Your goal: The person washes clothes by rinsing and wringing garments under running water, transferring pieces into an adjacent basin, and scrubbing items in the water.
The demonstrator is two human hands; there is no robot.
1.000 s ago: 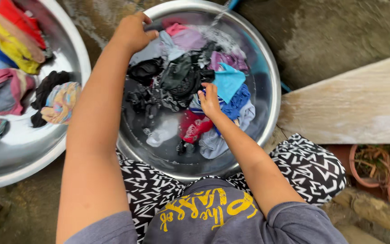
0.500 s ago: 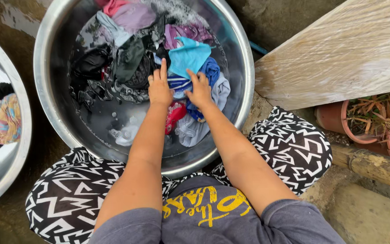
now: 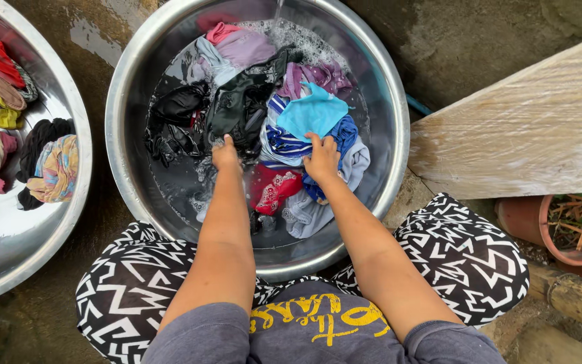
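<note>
A wide steel basin (image 3: 124, 148) in front of my knees holds water and several soaked clothes. My left hand (image 3: 226, 155) is sunk among the dark garments (image 3: 237, 108), fingers curled into wet cloth. My right hand (image 3: 322, 159) grips the blue and white striped cloth (image 3: 284, 143) beside a turquoise piece (image 3: 312, 114). A red patterned garment (image 3: 274, 189) lies between my wrists. A thin stream of water falls into the foam (image 3: 291, 37) at the far side.
A second steel basin (image 3: 69, 222) at the left holds several wrung, coloured clothes. A wet wooden plank (image 3: 527, 128) lies to the right, with a clay plant pot (image 3: 577, 232) below it. The concrete ground around is wet.
My left hand came off the far rim of the basin, met the right hand on the clothes, and now presses into the dark garments. The view shifted sideways.
</note>
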